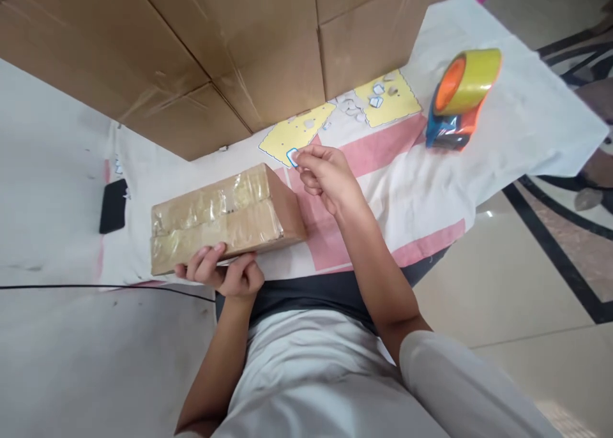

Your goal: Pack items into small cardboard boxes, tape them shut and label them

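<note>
A small cardboard box (215, 218), its top covered with shiny clear tape, lies on the cloth in front of me. My left hand (225, 272) grips its near edge, with fingertips resting on the cardboard. Just past the box's right end, my right hand (325, 173) pinches a small white sticker with a blue border (292, 158) between thumb and forefinger. Behind that sticker lies a yellow sheet (287, 138) with ragged edges. A second yellow sheet (402, 103) holds a few similar blue-edged pieces and paper scraps.
Large taped cartons (268, 61) are stacked along the back. A tape dispenser (460, 99) with a yellow roll stands at the right on the white and pink cloth (416, 202). A black phone-like object (113, 206) lies at the left, near a black cable (119, 286).
</note>
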A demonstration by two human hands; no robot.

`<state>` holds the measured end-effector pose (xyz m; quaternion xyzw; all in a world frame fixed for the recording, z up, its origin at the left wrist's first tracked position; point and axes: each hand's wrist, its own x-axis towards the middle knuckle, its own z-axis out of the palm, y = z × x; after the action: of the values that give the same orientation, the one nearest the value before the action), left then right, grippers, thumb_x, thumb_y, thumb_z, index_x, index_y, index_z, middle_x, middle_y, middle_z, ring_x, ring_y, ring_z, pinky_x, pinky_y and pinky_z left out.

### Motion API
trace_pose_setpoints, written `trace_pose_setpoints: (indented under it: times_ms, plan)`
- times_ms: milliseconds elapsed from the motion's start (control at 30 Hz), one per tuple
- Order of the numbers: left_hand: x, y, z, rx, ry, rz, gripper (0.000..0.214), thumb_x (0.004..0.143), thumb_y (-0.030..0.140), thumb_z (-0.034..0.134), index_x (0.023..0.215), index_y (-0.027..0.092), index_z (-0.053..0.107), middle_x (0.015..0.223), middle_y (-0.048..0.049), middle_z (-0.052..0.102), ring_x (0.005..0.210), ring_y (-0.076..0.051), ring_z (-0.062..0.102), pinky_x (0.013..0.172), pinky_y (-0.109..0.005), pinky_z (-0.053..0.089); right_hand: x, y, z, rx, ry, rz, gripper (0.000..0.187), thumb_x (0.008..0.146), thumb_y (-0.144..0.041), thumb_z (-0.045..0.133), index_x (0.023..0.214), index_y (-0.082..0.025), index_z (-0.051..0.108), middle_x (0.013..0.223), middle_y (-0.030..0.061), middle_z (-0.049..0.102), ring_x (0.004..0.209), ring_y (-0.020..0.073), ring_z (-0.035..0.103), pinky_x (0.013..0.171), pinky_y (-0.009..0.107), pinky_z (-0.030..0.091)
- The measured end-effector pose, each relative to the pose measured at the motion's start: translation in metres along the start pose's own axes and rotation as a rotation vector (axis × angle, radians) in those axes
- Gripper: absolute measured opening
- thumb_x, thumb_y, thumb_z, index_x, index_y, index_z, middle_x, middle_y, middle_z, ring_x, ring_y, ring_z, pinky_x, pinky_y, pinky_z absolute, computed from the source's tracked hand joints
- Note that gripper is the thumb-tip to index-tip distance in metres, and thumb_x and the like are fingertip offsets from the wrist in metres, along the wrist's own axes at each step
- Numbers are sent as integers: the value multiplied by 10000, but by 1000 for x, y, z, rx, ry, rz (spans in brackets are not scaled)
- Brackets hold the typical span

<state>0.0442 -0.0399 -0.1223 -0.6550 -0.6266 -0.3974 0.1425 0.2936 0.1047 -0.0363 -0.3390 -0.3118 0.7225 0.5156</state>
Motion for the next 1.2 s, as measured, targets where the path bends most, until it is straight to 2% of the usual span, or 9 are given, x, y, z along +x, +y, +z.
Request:
trace_pose_setpoints:
  times_ms: [100,167,267,367,533,733,833,1000,1200]
  plan:
    - [10,11,1,71,259,284,189,772,288,607,592,238,635,1066,-136,566,1179,-328,490,1186,-605,189,-14,13,-12,109,-19,41,363,717,-339,880,731,-174,556,626,-71,513,427,2,282,389,185,156]
    - [14,18,2,78,279,345,169,773,254,601,616,240,661,1073,-136,584,1156,-318,509,1165,-599,230,-27,27,-20,204,-11,73,413,658,-368,914,706,-178,551,587,-89,460,435,6,282,399,184,159]
    - [17,23,3,88,275,293,190,788,264,582,619,239,664,1044,-141,592,1127,-321,517,1163,-615,210,-45,46,-25,271,6,72,426,614,-408,931,670,-169,583,529,-108,382,437,9,264,412,188,162]
    - [18,25,3,107,260,243,253,801,302,548,570,232,624,1055,-151,567,1119,-331,514,1162,-634,185,-55,53,-26,240,-14,59,396,617,-414,927,696,-144,648,556,-79,478,430,0,284,416,196,156]
    - [22,34,0,36,232,242,205,769,294,569,579,229,610,1081,-148,548,1161,-339,475,1182,-638,142,-50,54,-27,222,-125,153,430,600,-382,914,871,-143,681,668,-9,677,411,8,347,414,193,163]
    - [24,42,0,95,213,127,272,782,359,541,550,227,593,1114,-162,543,1163,-348,473,1191,-632,153,-47,62,-23,177,-218,182,363,688,-428,834,770,-156,608,574,-18,641,377,20,305,398,200,139]
    - [24,39,1,131,206,77,280,771,377,536,530,236,567,1073,-156,558,1163,-344,466,1200,-616,156,-51,64,-18,123,-146,122,374,702,-468,840,717,-161,627,526,-60,548,413,23,291,413,197,157]
    - [20,31,4,125,224,177,209,744,316,554,550,239,559,1063,-139,541,1138,-326,467,1192,-600,149,-50,69,-14,30,-7,-70,304,657,-419,871,795,-177,749,752,0,688,591,72,489,463,200,278]
    - [18,28,6,155,202,100,179,713,304,557,552,240,516,1070,-140,525,1164,-332,431,1215,-584,86,-45,69,-17,123,-34,43,300,620,-318,847,826,-170,687,616,-47,621,457,39,385,436,192,234]
